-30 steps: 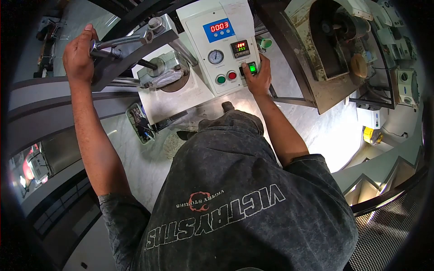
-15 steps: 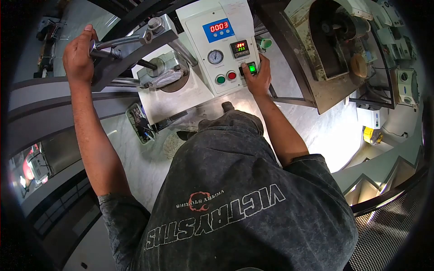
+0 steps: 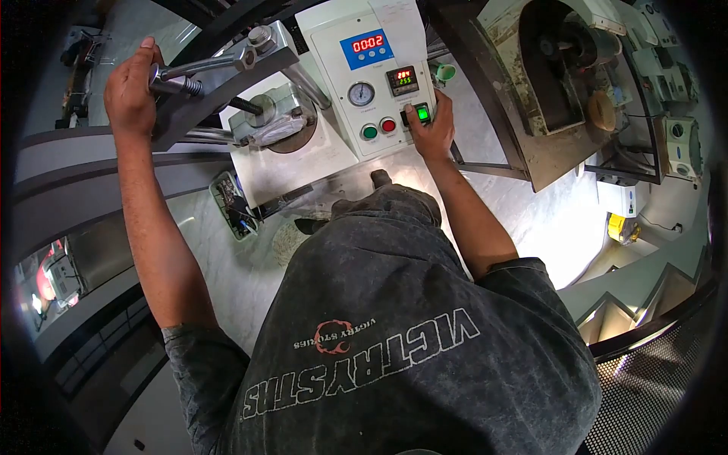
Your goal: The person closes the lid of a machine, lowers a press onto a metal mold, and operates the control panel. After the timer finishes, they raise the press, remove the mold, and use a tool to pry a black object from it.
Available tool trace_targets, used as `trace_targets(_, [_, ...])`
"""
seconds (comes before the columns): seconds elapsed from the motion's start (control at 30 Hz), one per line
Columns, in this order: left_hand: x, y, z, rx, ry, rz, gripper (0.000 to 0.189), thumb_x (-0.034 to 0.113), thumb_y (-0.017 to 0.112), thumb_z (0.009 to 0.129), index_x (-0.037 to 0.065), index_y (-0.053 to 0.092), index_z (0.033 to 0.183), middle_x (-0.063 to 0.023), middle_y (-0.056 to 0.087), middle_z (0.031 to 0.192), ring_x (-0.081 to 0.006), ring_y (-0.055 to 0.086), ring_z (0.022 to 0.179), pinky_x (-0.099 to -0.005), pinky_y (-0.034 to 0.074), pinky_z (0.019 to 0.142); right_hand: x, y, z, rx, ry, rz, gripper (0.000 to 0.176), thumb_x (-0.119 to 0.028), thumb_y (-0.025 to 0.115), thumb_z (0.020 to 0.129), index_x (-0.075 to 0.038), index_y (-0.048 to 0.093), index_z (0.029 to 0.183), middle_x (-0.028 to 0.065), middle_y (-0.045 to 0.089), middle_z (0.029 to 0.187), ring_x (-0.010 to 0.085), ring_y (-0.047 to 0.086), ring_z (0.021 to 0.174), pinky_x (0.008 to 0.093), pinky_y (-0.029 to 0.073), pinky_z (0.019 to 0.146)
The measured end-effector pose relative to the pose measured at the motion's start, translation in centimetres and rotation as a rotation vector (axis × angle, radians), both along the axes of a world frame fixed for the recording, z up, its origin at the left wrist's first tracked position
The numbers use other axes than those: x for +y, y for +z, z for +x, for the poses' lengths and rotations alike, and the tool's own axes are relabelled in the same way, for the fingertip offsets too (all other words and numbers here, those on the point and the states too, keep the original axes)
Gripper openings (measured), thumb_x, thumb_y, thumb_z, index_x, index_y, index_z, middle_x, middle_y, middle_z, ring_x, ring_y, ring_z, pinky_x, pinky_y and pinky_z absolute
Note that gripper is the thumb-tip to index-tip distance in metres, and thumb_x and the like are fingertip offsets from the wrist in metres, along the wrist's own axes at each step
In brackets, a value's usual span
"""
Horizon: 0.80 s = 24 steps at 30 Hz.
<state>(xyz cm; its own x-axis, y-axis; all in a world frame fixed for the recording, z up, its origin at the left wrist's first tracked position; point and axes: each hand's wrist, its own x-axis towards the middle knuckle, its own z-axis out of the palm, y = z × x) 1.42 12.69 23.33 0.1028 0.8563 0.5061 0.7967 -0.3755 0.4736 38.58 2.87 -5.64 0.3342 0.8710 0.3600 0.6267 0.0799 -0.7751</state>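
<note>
At the upper left my left hand (image 3: pixel 130 95) is closed at the end of the metal handle (image 3: pixel 201 67) of a screw press, thumb pointing up; its fingertips are hidden. A threaded screw (image 3: pixel 246 106) leads to the metal block (image 3: pixel 284 114), which has crumpled clear film on it. My right hand (image 3: pixel 434 127) grips the right edge of the white control box (image 3: pixel 334 57). Its thumb lies on the front, beside a green-lit switch (image 3: pixel 422 113). The blue timer (image 3: pixel 368 49) reads 00:02. Below are a temperature display (image 3: pixel 403 80), a round gauge (image 3: pixel 362 94), a green button (image 3: pixel 369 133) and a red button (image 3: pixel 388 125).
A worn machine with an arched opening (image 3: pixel 561 61) stands on a brown-topped bench (image 3: pixel 547 168) at right. A tray of small tools (image 3: pixel 233 205) sits on the floor below the press. A green cup (image 3: pixel 446 72) is behind the control box. Black mesh (image 3: pixel 644 394) fills the lower right.
The timer has dropped from 00:03 to 00:02. Both hands keep their places, with only a very slight shift of the left hand.
</note>
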Motion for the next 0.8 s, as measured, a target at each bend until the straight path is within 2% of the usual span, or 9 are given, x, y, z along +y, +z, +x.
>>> trace_targets(0.53, [-0.05, 0.31, 0.08, -0.006, 0.003, -0.037, 0.046, 0.039, 0.047, 0.098, 0.002, 0.057, 0.073, -0.0042, 0.042, 0.060, -0.0145, 0.040, 0.061, -0.0304, 0.031, 0.059, 0.06, 0.06, -0.02, -0.006, -0.010, 0.014, 0.058, -0.035, 0.073, 0.082, -0.003, 0.051, 0.125, 0.0188, 0.056, 0.115, 0.0369, 0.057, 0.107, 0.0448, 0.046, 0.090])
trace_targets(0.8, [0.18, 0.11, -0.30, 0.030, 0.040, -0.026, 0.049, 0.043, 0.048, 0.097, 0.002, 0.058, 0.073, -0.0041, 0.043, 0.060, -0.0144, 0.041, 0.062, -0.0301, 0.033, 0.060, 0.04, -0.16, 0.05, -0.019, -0.009, -0.005, 0.059, -0.035, 0.073, 0.082, -0.004, 0.049, 0.126, 0.0183, 0.056, 0.117, 0.0363, 0.057, 0.108, 0.0444, 0.046, 0.091])
